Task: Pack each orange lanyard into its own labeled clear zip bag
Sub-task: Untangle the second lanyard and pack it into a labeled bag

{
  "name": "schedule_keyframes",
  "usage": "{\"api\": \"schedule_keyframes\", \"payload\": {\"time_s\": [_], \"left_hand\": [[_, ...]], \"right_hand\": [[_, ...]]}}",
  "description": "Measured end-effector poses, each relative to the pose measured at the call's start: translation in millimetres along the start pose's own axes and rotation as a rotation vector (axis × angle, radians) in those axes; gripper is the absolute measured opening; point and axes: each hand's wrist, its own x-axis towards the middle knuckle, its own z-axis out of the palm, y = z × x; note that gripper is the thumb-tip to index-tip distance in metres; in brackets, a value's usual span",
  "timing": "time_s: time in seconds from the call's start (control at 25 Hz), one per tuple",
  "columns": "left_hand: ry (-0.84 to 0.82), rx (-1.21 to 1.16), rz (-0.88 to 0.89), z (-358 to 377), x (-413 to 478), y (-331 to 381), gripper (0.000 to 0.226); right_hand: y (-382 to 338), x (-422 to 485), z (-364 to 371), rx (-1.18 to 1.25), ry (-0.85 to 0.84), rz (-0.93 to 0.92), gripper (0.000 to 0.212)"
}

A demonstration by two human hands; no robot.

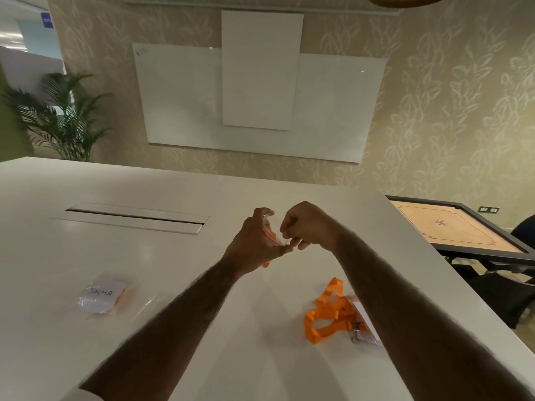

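Left hand point(254, 241): raised above the bench point(144, 261), fingers curled round the held bag point(274, 237), a clear zip bag.
Right hand point(307, 227): just beside the left, fingers curled, the tips pinching the near edge of the held bag.
Lanyard in the bag point(267, 263): orange, mostly hidden by the left hand; a bit pokes out below the palm.
Packed bag point(104, 293): flat on the bench, well to the left, label reading "SIGMA", orange showing through the plastic.
Loose lanyard point(327, 314): orange, heaped on the bench under the right forearm, its metal clip lying on a spare bag point(366, 319) with a white label.
Cable hatch point(133, 218): long slot in the bench, left of the hands and beyond them.
Carrom board point(457, 230): black-framed, off the bench's right edge.
Wall: whiteboard point(179, 96) straight ahead, potted palm point(63, 117) at far left.
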Motion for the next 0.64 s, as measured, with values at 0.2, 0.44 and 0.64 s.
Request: {"api": "schedule_keyframes", "payload": {"time_s": [0.2, 0.44, 0.64], "left_hand": [[-0.021, 0.017, 0.018, 10, 5, 12, 0.103], [0.004, -0.064, -0.064, -1, 8, 1, 0.11], [-0.008, -0.228, -0.024, -11, 7, 4, 0.055]], "right_hand": [[-5, -2, 11, -0.256, -0.035, -0.089, 0.017], [9, -8, -9, 0.036, -0.215, -0.096, 0.016], [18, -1, -7, 0.022, -0.077, -0.104, 0.014]]}}
